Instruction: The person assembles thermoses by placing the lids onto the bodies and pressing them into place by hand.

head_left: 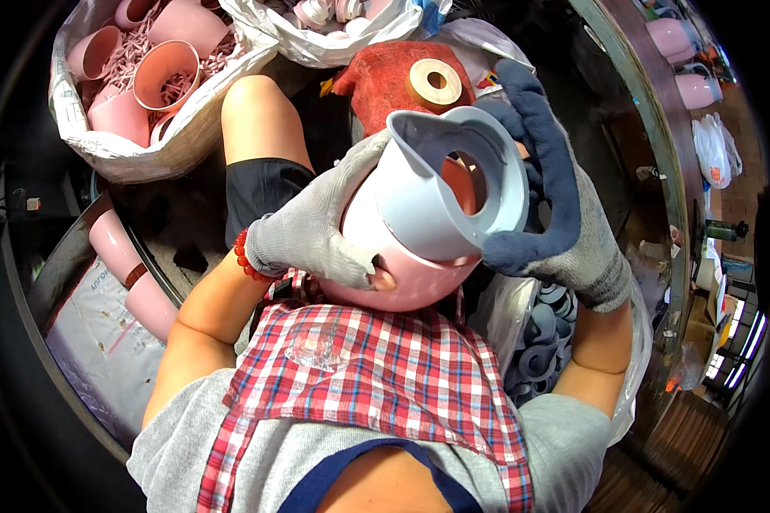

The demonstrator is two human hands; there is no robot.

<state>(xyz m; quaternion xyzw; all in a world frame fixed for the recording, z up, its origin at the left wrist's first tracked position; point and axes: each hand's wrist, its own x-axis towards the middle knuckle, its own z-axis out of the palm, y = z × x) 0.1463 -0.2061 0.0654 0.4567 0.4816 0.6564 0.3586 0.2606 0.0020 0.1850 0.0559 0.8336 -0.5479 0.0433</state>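
Note:
My left hand (321, 214), in a pale grey glove, wraps round the left side of a rounded pink jug body (411, 278). A bare fingertip shows through the glove near the jug's front. On top of the body sits a light blue-grey spout collar (428, 205), tilted, its lip pointing up and left and its round opening facing right. My right hand (552, 197), in a grey glove with navy fingers, grips the collar's right side, thumb low and index finger stretched upward. Some of its fingers are partly hidden behind the collar.
Behind the jug is a red rounded cushion-like thing (385, 77) with a cream ring (435, 84). A white sack (120, 158) of pink cups stands at far left. Blue-grey rings fill a clear bag (500, 316) by my right arm. Pink pieces (150, 306) lie left; a bench edge (659, 128) runs right.

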